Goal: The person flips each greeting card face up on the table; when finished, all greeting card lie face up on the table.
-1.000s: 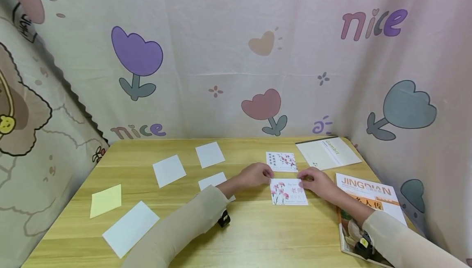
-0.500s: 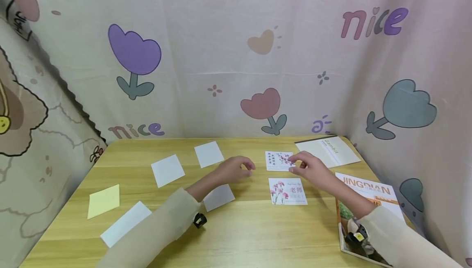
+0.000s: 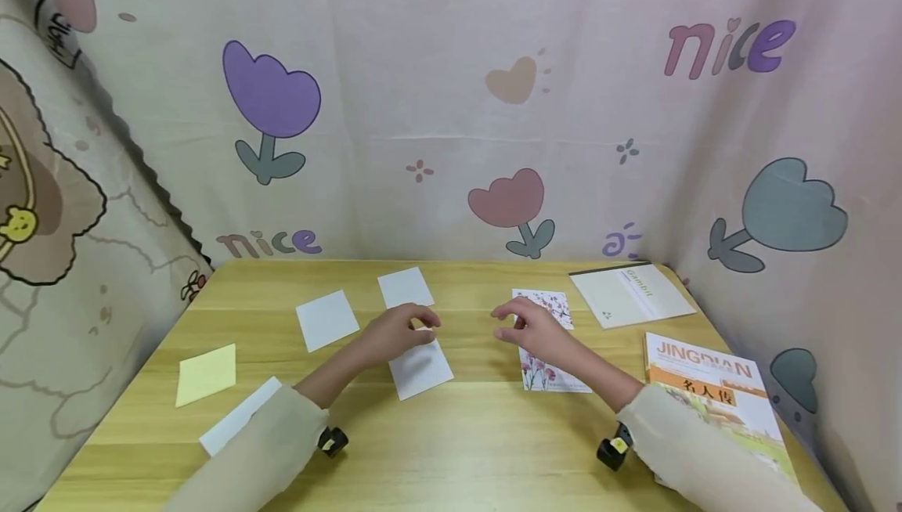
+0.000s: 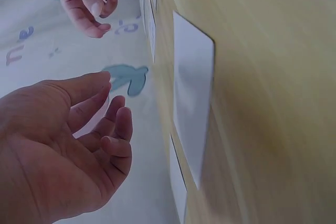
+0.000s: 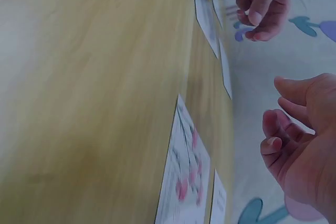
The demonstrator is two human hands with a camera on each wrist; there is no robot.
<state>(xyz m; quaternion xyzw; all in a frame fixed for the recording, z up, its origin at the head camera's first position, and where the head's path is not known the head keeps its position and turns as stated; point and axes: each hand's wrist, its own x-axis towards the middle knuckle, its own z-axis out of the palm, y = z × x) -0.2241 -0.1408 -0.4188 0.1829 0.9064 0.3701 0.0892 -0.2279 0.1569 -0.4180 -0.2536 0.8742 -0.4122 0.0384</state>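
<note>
Both hands have drifted toward the left of the frame since half a second ago. The left hand (image 3: pixel 398 329) is now above the far end of the middle white card (image 3: pixel 420 367), and the right hand (image 3: pixel 532 328) has left the blossom card (image 3: pixel 546 304). Both hands hold nothing, with fingers loosely curled.

It seems a moment between two cards. To lift the flat white card would need a pinch at its edge.

On the worktop (image 3: pixel 479 449) I count four white cards, two flower cards including the carnation card (image 3: pixel 557 377), one yellow sheet (image 3: pixel 206 373), one notebook (image 3: pixel 630 295) and one book (image 3: pixel 712 394).
</note>
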